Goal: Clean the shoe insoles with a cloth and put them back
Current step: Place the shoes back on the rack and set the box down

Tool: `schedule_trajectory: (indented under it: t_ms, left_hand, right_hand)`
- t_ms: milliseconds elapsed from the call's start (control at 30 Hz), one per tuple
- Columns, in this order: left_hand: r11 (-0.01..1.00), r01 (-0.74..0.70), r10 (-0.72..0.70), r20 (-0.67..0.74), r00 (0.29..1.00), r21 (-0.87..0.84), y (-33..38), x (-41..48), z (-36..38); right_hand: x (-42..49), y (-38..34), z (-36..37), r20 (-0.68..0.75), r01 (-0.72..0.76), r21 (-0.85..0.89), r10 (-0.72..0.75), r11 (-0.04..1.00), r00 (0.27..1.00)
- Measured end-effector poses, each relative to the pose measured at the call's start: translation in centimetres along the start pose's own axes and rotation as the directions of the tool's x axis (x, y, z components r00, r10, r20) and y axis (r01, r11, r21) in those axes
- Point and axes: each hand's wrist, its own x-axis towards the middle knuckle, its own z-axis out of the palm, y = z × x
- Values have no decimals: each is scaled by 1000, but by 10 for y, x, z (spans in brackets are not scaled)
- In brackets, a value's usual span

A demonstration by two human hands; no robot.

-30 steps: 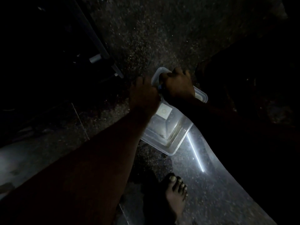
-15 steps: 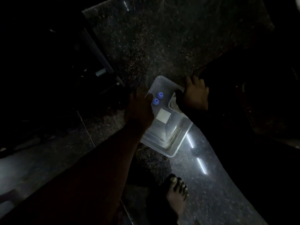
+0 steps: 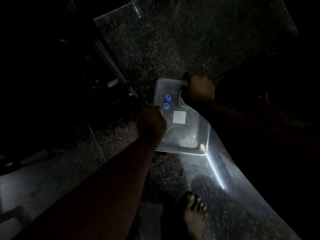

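The scene is very dark. A clear plastic container (image 3: pixel 205 141) stands on the speckled stone floor. Inside it lie two blue caps (image 3: pixel 167 102) and a white square label (image 3: pixel 179 117). My left hand (image 3: pixel 151 122) grips the container's near left rim with curled fingers. My right hand (image 3: pixel 199 90) curls over the far right corner of the rim, and a pale curved strip (image 3: pixel 182 103) shows just under it; I cannot tell what that strip is. No insole or shoe can be made out.
A bare foot (image 3: pixel 195 217) stands on the floor below the container. A dark metal frame with a pale tube (image 3: pixel 112 83) runs along the left. Deep shadow fills the right side. A bright light streak (image 3: pixel 216 172) crosses the glossy floor.
My right hand has moved off the top of the container to its far right corner, uncovering the blue caps. My left hand slid down the left rim. The view shifted a little.
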Motion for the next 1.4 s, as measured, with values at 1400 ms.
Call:
schedule_trajectory:
  t_ms: [1400]
  left_hand:
    - [990, 124, -113, 144, 983, -70, -2, 24, -26]
  right_hand:
    - [-19, 12, 5, 58, -98, -147, 107, 984, 993]
